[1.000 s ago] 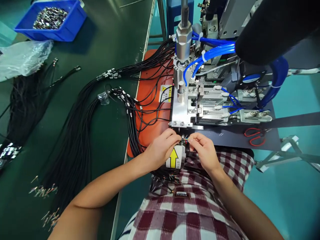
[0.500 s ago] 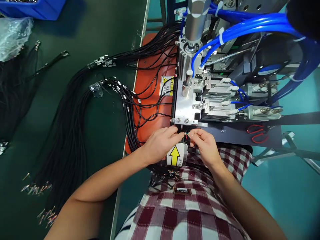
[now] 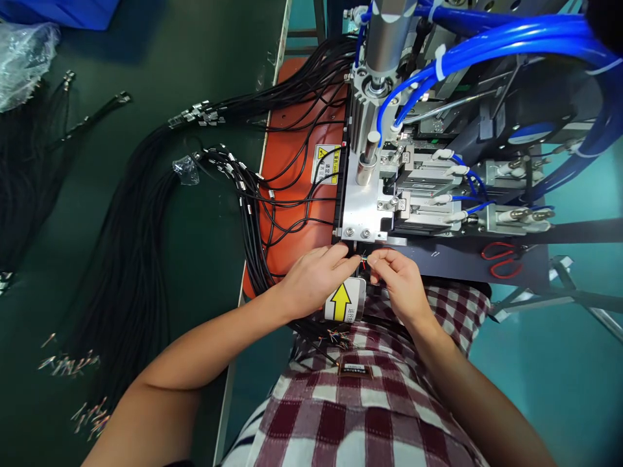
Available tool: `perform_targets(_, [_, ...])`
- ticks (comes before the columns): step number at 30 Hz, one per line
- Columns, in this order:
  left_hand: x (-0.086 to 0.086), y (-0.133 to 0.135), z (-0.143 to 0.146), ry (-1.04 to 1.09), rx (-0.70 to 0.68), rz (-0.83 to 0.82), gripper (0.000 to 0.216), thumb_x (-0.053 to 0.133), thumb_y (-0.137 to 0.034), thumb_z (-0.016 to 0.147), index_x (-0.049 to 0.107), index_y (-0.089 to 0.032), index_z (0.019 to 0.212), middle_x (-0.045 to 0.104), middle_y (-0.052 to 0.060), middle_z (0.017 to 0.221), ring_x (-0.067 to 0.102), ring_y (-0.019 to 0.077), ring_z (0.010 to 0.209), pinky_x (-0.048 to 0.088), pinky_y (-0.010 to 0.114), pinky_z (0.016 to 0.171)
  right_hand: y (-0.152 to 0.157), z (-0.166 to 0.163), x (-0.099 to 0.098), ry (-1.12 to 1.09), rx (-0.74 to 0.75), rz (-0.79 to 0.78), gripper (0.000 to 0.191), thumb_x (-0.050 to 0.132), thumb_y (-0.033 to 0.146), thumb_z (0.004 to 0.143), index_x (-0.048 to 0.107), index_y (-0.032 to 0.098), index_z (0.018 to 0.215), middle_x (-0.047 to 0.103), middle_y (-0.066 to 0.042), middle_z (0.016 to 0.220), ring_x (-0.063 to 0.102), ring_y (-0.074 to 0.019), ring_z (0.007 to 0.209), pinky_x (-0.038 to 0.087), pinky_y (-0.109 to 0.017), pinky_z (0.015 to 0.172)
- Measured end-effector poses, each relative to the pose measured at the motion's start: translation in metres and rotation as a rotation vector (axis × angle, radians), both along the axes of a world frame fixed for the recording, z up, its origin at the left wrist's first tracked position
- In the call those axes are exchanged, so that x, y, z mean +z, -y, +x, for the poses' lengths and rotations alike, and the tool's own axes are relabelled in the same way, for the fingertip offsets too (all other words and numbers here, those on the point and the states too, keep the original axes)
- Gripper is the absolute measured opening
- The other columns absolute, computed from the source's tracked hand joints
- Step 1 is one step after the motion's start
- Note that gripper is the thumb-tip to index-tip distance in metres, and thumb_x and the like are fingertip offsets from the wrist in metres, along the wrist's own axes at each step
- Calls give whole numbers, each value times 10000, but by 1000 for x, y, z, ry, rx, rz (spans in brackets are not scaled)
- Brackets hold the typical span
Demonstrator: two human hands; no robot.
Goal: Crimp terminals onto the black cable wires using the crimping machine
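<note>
Two bare hands meet just below the front edge of the machine's metal plate (image 3: 363,224), which stands off the right edge of the green desk (image 3: 204,78). The left hand (image 3: 314,280) lies over the near end of the orange mat (image 3: 292,194), thumb and forefinger pinched on the thin coloured wires (image 3: 363,261). The right hand (image 3: 396,280) pinches the same wires from the other side, its fingertips close to the left's. The wires sit between the two hands, right above a white block with a yellow arrow (image 3: 341,302).

A thick bundle of black cables (image 3: 146,259) fans across the middle of the desk and over the mat toward the machine. Red scissors (image 3: 501,256) lie on the dark shelf to the right of the hands. Blue hoses (image 3: 487,39) loop over the machine's top. A crumpled plastic bag (image 3: 24,55) sits at the desk's far left corner.
</note>
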State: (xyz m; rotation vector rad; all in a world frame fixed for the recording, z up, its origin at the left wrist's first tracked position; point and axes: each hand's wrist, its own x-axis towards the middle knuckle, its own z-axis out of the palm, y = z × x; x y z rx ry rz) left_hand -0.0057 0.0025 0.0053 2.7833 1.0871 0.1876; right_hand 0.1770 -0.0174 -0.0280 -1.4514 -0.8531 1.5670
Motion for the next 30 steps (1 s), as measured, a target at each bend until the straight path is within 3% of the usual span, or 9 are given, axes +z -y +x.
perform_targets(30, [-1, 0, 1, 38, -16, 103, 306, 323, -187, 961, 596, -145, 1093, 559, 54, 796, 525, 153, 648, 455, 252, 592, -1, -3, 5, 68, -19, 15, 151, 640, 308, 749, 594, 170, 709, 540, 41, 570, 465, -92, 487, 390, -241, 514])
